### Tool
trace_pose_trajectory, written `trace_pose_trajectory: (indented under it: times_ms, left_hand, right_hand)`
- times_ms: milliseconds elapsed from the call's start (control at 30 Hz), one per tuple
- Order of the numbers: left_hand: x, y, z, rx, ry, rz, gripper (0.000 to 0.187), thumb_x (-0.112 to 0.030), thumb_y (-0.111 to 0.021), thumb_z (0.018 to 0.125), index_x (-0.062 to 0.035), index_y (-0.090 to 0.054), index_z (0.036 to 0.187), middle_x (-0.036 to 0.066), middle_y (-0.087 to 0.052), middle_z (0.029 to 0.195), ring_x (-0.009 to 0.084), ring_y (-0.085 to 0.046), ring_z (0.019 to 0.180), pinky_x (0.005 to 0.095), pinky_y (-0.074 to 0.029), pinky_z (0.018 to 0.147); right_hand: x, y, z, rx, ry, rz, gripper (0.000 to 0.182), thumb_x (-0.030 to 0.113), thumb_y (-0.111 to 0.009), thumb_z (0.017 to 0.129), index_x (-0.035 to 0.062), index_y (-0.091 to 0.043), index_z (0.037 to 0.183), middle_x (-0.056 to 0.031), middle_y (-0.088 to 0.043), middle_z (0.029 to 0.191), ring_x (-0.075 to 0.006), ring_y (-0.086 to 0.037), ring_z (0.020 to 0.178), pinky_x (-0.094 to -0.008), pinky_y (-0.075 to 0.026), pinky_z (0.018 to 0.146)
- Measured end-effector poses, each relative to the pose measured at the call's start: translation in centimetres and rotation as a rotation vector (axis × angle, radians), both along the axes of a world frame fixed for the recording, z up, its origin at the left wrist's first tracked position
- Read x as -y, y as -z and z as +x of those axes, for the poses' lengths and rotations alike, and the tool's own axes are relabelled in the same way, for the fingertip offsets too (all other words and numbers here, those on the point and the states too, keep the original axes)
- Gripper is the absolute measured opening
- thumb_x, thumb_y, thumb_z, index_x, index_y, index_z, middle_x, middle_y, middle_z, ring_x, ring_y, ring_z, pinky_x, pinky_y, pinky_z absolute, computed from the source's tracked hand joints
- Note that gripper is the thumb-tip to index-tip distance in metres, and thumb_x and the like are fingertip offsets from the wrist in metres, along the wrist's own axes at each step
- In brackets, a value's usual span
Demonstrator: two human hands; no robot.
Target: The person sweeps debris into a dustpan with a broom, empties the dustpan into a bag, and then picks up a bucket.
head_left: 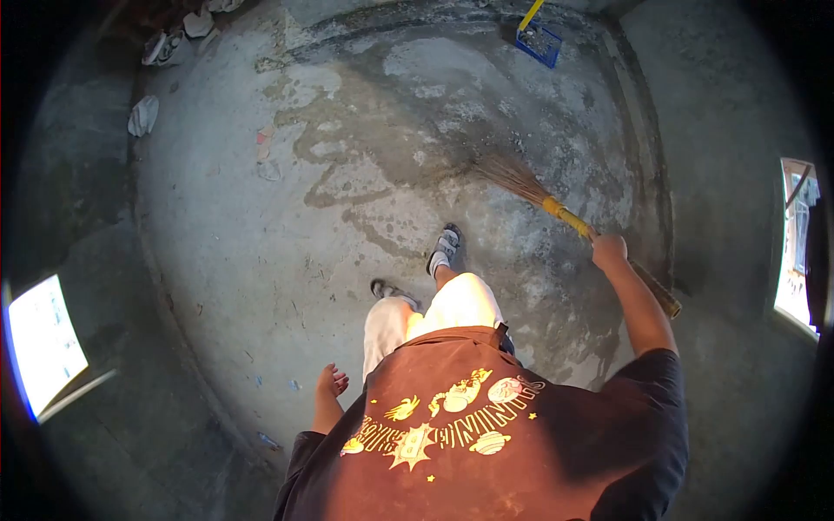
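My right hand (610, 252) is clamped round the handle of a straw broom (512, 178), whose bristles fan toward the stained concrete floor (261, 226) well on my side of the blue dustpan (540, 59) and a little to its left. Yellow binding (566, 216) shows between my fist and the straw, and the handle's end slants back to the right of the dustpan. My left hand (333, 379) hangs empty, fingers loosely curled, well to the dustpan's left and far closer to me. Grey debris lies inside the dustpan, beneath its yellow handle (530, 14). My shoes (446, 243), one ahead of the other, stand nearer me than the dustpan and to its left. Pinkish scraps (264, 137) and a crumpled white bundle (143, 115) lie well left of the dustpan, the bundle beside the wall. A bright window (797, 243) lights the wall to the dustpan's right.
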State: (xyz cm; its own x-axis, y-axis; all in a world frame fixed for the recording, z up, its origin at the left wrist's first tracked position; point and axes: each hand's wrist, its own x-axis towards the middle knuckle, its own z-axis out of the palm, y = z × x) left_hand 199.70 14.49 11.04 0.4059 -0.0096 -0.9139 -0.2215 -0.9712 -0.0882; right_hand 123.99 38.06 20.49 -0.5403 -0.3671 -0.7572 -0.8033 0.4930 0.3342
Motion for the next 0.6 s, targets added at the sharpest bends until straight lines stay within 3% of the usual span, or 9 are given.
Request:
trace_pose_trajectory:
  times_ms: [167, 233, 367, 433, 500, 600]
  left_hand:
    - [3.7, 4.3, 0.6, -0.100, 0.122, 0.039, 0.046, -0.041, -0.049, 0.087, -0.0085, -0.040, 0.119, 0.015, -0.053, 0.103, 0.0272, -0.057, 0.075, 0.0409, -0.049, 0.065]
    - [4.4, 5.6, 1.5, -0.077, 0.058, 0.009, 0.042, -0.040, -0.049, 0.087, -0.0102, -0.041, 0.116, 0.012, -0.054, 0.095, 0.0279, -0.056, 0.078, 0.0398, -0.049, 0.066]
    - [6.6, 3.7, 1.6, -0.199, 0.123, -0.066, 0.042, -0.040, -0.051, 0.086, -0.0098, -0.043, 0.115, 0.011, -0.055, 0.093, 0.0260, -0.056, 0.076, 0.0364, -0.048, 0.062]
    - [7.3, 3.1, 3.0, -0.213, 0.151, -0.106, 0.047, -0.042, -0.051, 0.086, -0.0090, -0.042, 0.118, 0.012, -0.056, 0.096, 0.0248, -0.057, 0.075, 0.0365, -0.048, 0.062]
    - [7.5, 1.9, 5.6, -0.209, 0.173, -0.143, 0.051, -0.043, -0.051, 0.086, -0.0082, -0.041, 0.122, 0.012, -0.058, 0.099, 0.0237, -0.058, 0.075, 0.0367, -0.048, 0.062]
    - [7.3, -0.7, 10.5, -0.174, 0.218, -0.150, 0.052, -0.043, -0.051, 0.086, -0.0077, -0.043, 0.122, 0.012, -0.058, 0.101, 0.0231, -0.058, 0.076, 0.0361, -0.048, 0.063]
  right_hand:
    - [4.7, -7.1, 8.4, 0.115, -0.108, -0.215, 0.051, 0.021, -0.055, 0.082, 0.0167, -0.043, 0.132, -0.0121, -0.064, 0.077, -0.0289, -0.063, 0.073, -0.0428, -0.048, 0.063]
    - [7.1, -7.8, 12.6, 0.155, -0.114, -0.279, 0.050, 0.022, -0.055, 0.081, 0.0184, -0.044, 0.130, -0.0129, -0.063, 0.073, -0.0309, -0.063, 0.069, -0.0444, -0.047, 0.061]
    - [12.4, -6.5, 21.5, 0.364, -0.089, -0.550, 0.044, 0.020, -0.052, 0.079, 0.0196, -0.053, 0.122, -0.0135, -0.061, 0.066, -0.0308, -0.062, 0.063, -0.0440, -0.047, 0.056]
    - [14.6, 0.1, 25.5, 0.494, 0.027, -0.616, 0.043, 0.024, -0.054, 0.081, 0.0251, -0.052, 0.124, -0.0145, -0.062, 0.074, -0.0311, -0.063, 0.067, -0.0423, -0.048, 0.055]
    - [17.4, 5.5, 29.5, 0.413, -0.166, -0.641, 0.038, 0.023, -0.054, 0.081, 0.0263, -0.058, 0.118, -0.0143, -0.062, 0.077, -0.0303, -0.063, 0.067, -0.0415, -0.050, 0.056]
    - [21.3, 12.8, 34.0, 0.324, -0.231, -0.634, 0.035, 0.020, -0.053, 0.080, 0.0260, -0.061, 0.114, -0.0128, -0.062, 0.080, -0.0277, -0.064, 0.068, -0.0395, -0.050, 0.058]
